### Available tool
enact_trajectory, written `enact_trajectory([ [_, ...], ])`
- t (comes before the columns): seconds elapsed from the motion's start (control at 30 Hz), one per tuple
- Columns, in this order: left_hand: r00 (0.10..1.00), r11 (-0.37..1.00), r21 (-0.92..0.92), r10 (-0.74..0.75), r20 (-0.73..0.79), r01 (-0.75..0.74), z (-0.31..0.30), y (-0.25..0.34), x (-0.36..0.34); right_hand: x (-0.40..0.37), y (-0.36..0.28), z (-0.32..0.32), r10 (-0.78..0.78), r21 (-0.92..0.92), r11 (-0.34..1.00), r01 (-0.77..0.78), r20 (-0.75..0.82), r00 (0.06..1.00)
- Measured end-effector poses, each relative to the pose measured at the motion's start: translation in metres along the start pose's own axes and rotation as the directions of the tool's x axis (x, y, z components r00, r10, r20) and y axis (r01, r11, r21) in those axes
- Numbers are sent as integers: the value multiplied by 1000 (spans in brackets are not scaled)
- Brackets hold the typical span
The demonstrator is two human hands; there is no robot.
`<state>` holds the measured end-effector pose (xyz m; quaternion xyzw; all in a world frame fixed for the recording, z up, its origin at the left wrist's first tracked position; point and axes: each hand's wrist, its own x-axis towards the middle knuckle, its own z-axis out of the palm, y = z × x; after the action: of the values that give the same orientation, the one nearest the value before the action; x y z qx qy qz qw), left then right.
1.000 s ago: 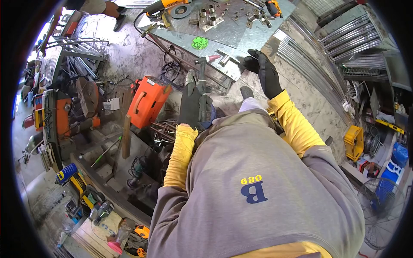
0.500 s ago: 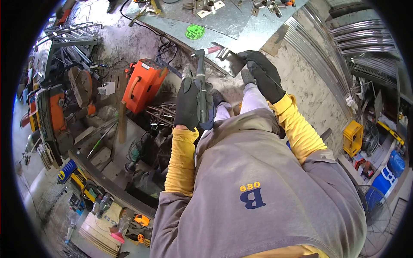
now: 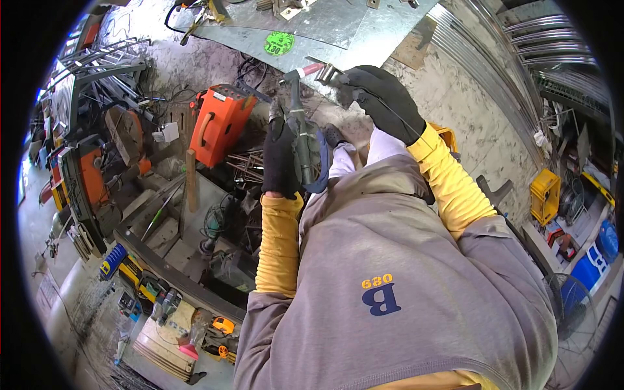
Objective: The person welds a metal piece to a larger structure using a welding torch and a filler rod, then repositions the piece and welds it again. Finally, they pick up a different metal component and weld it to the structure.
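My left hand (image 3: 281, 156), in a black glove, is wrapped round the handle of a welding torch (image 3: 298, 120) with a pink nozzle. The nozzle tip is close to a small shiny metal piece (image 3: 328, 73). My right hand (image 3: 385, 103), also black-gloved, pinches that piece at its right end. A thin dark rod or edge shows along the right glove. Just beyond both hands lies the near corner of a metal-topped table (image 3: 312, 39), which bears a round green sticker (image 3: 279, 43).
An orange machine (image 3: 221, 123) with a handle stands left of my left hand. Long metal tubes (image 3: 478, 71) lie on the floor at the right. A yellow crate (image 3: 545, 195) is farther right. Tools and a wooden board (image 3: 162, 344) are at the lower left.
The metal piece has turned and now shows a narrower face. My right hand has shifted slightly left, and the torch has moved a little left. The table sits higher in view.
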<state>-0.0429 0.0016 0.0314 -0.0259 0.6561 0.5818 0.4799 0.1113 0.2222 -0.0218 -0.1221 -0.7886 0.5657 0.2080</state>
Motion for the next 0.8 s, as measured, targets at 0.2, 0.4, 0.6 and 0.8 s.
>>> enact_trajectory([
  [0.2, 992, 993, 29, 116, 48, -117, -2, -11, 5, 3, -3, 3, -43, -132, 991, 36, -52, 998],
  [0.4, 999, 996, -84, 2, 37, 1, -4, -12, 10, 6, -9, 4, -22, -271, 962, 24, 11, 1000],
  [0.6, 997, 994, -87, 70, 10, -69, 3, -12, 9, 8, -16, 11, -11, -420, 908, 2, -19, 1000],
  [0.8, 989, 990, -23, 139, 46, -138, 2, -16, 10, 11, -19, 15, 16, -374, 927, -27, -32, 999],
])
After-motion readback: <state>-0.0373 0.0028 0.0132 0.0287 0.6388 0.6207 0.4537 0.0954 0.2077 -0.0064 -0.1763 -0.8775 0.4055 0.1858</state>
